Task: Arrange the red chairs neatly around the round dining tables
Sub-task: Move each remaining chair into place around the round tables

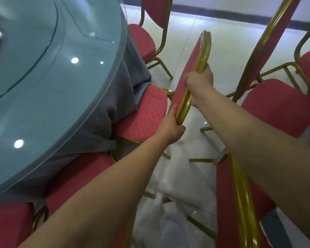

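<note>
Gripping the backrest of one red chair (143,111), both hands are at the tucking-in step of the arrangement. The left hand (170,127) curls its fingers round the lower stretch of the gold frame tube (203,49), thumb lying along the red padding. The right hand (200,80) wraps the same tube higher up. The chair's seat points at the round dining table (43,86), its front edge just under the hanging teal tablecloth (129,68), and the backrest tilts away from the table.

A far chair (141,40) and a near seat (82,176) flank it at the table's edge. A chair to the right (279,106) and a close chair (227,194) stand apart from the table, seemingly unplaced.

The next move probably calls for settling the held chair level and square between its neighbours, with the cloth not caught on the seat.
</note>
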The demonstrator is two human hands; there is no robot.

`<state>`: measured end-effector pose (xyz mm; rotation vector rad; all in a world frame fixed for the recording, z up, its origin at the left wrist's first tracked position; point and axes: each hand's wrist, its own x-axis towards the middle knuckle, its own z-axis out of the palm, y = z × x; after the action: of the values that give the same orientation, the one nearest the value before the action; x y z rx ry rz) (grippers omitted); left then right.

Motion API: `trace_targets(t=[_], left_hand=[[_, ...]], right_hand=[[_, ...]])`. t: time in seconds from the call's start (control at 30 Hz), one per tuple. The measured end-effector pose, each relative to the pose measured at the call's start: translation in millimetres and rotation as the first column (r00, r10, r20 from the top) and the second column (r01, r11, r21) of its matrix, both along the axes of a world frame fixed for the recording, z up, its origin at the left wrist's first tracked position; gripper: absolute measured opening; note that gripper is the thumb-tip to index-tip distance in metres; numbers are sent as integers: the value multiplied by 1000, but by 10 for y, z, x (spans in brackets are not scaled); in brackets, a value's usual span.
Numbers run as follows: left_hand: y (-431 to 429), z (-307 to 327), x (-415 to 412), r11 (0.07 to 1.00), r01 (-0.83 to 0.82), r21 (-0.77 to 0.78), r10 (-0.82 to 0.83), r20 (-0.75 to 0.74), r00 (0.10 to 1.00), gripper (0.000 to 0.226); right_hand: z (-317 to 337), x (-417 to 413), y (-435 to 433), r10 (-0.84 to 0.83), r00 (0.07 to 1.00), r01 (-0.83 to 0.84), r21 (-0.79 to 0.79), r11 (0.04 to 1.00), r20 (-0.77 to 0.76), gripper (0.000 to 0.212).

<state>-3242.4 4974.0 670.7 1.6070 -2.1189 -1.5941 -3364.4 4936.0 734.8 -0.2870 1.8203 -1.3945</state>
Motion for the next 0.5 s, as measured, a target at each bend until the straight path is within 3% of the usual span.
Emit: trace_targets(t=[0.23, 0.5], left_hand=[[436, 59, -66, 991, 131, 38, -131, 19, 991, 104], [717, 143, -223, 964, 230, 130, -232, -2, 973, 112]], right_hand=[[-19, -174, 513, -32, 999, 30, 75, 997, 13, 72], [8, -400, 941, -30, 999, 28, 67, 997, 38, 67]])
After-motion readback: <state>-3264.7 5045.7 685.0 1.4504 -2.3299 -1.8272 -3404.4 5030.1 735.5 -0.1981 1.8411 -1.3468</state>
